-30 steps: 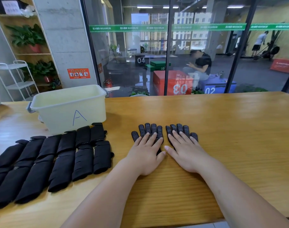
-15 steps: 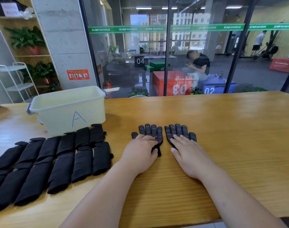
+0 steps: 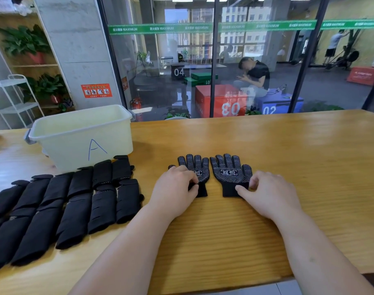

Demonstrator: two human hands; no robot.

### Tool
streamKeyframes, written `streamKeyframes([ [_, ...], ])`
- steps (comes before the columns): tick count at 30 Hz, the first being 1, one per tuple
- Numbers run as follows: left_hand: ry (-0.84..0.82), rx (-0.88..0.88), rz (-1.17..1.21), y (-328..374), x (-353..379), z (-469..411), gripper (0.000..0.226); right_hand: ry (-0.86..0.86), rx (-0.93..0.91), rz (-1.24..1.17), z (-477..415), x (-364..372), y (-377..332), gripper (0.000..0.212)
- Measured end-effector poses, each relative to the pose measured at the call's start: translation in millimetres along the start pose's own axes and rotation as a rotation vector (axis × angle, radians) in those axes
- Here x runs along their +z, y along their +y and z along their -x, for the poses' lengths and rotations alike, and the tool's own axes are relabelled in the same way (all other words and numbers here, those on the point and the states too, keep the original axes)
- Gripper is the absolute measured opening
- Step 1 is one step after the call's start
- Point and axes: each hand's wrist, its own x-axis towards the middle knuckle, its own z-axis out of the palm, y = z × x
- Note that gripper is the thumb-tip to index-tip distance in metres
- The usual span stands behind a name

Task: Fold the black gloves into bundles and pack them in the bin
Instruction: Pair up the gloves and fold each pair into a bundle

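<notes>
Two black dotted gloves lie flat side by side, palms up, fingers pointing away from me, on the wooden table. My left hand covers the lower left of the left glove and pinches its cuff with curled fingers. My right hand pinches the cuff of the right glove at its near right corner. A cream plastic bin marked "A" stands at the back left; its inside is hidden from here.
Several black gloves lie in overlapping rows on the table's left, just in front of the bin. A glass wall runs along the table's far edge. A white rack and plant shelves stand beyond the left end.
Both hands slid back toward me from lying flat on the gloves. Their fingers curled and now pinch the cuffs, uncovering the gloves' printed palms.
</notes>
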Motion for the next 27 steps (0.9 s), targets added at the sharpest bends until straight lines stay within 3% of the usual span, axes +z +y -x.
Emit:
streamKeyframes([
  [8,-0.072,0.0,0.015,-0.5,0.5,-1.5,0.023,0.062,-0.028,-0.037,-3.3,5.6,0.7,0.037],
  [13,-0.218,0.02,-0.103,6.7,-8.8,1.7,0.05,0.103,0.033,-0.027,-3.4,2.6,3.8,0.045],
  [18,-0.482,0.028,-0.144,17.2,-17.6,24.2,0.081,0.044,0.029,-0.006,-2.8,3.7,-0.6,0.05],
  [27,-0.401,0.048,-0.115,17.1,-3.5,31.7,0.085,0.052,0.012,-0.207,-9.6,11.5,8.5,0.03],
])
